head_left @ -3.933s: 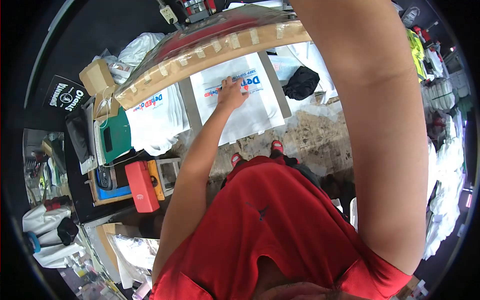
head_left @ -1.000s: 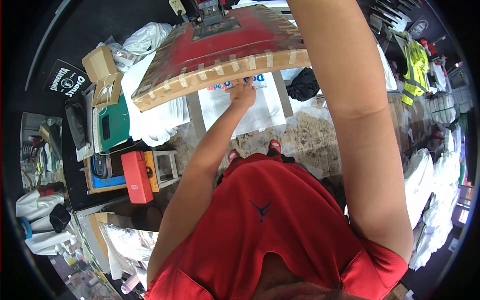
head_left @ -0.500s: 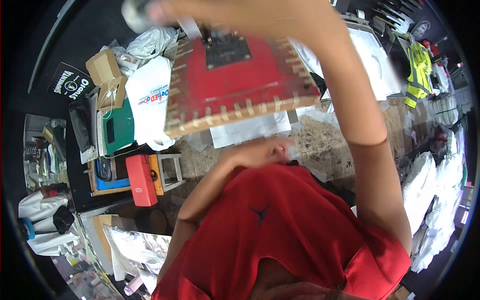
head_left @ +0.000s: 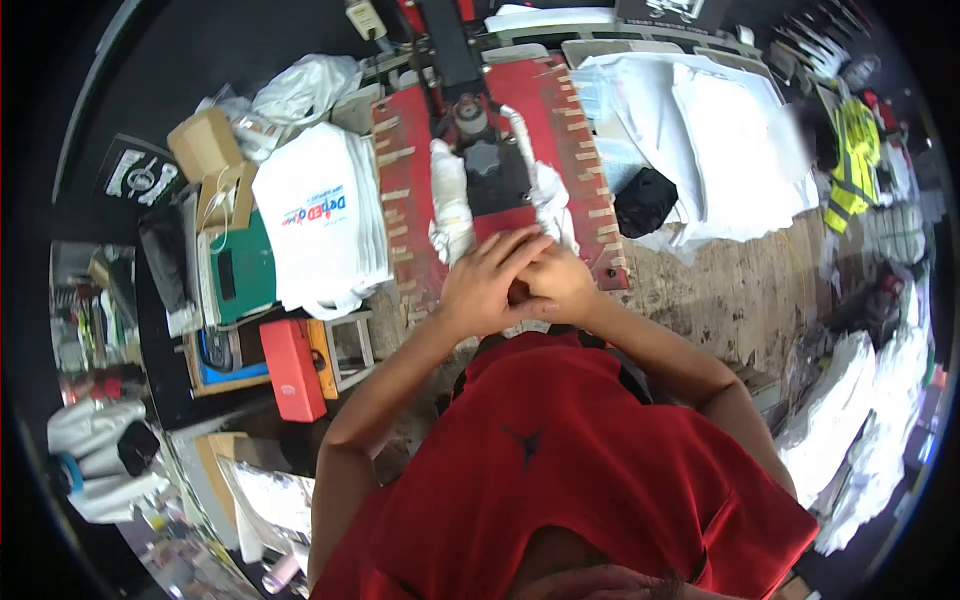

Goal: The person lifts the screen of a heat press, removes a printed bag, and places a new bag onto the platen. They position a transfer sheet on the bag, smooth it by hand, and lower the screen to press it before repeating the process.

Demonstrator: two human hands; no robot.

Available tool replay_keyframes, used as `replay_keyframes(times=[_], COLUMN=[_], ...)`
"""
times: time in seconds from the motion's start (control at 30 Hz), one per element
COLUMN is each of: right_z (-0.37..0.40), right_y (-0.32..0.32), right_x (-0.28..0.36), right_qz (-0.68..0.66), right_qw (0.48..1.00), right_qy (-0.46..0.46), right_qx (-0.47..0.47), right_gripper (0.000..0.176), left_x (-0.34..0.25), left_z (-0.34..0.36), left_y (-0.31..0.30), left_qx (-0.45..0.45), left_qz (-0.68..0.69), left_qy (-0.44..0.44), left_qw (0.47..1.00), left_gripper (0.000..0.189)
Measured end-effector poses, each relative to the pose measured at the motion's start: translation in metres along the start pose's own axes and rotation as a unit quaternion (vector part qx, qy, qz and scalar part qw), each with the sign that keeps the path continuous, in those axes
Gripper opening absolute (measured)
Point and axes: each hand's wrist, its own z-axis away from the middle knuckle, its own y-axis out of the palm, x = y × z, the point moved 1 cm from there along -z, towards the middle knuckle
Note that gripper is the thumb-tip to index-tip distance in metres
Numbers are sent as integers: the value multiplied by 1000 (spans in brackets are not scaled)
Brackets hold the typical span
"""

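The red press plate [head_left: 405,215] lies flat, its edges lined with tape strips. Above its dark centre bracket, two white-wrapped handle bars [head_left: 450,205] reach toward my body. My left hand [head_left: 492,280] is at the near end of the bars, its fingers curled down and partly over my right hand. My right hand [head_left: 560,277] is closed beside it, touching it. Both hands cover the handle's front end, so the exact grip is hidden. Whatever is beneath the plate is out of sight.
Printed white bags [head_left: 325,215] are stacked left of the press, beside an open cardboard box [head_left: 205,145]. To the right, a black cloth [head_left: 647,202] lies near white sheets [head_left: 735,150] on the worn wooden table [head_left: 700,290]. A red box [head_left: 292,370] stands lower left.
The red plate has gone from raised and tilted to flat. My right hand has come down from the top of the view, and both hands are now together at the handle.
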Motion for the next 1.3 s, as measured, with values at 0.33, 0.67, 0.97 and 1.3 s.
replay_keyframes(times=[0.33, 0.67, 0.97, 1.3], right_z=[5, 16, 92, 172], right_y=[20, 61, -39, 45], right_x=[-17, -46, -182, -261], right_qz=[-59, 33, 168, 234], right_qw=[998, 997, 864, 858], right_qy=[-13, -19, 342, 455], right_qx=[-11, -66, -330, -45], right_gripper=[21, 36, 19, 49], left_x=[27, 53, 49, 46], left_z=[2, 20, 12, 10], left_y=[25, 67, 70, 75], left_qx=[-23, -2, -72, -74], left_qz=[-32, -90, 4, -60], left_qy=[22, -15, -58, -75], left_qw=[999, 996, 996, 993], left_gripper=[82, 91, 73, 48])
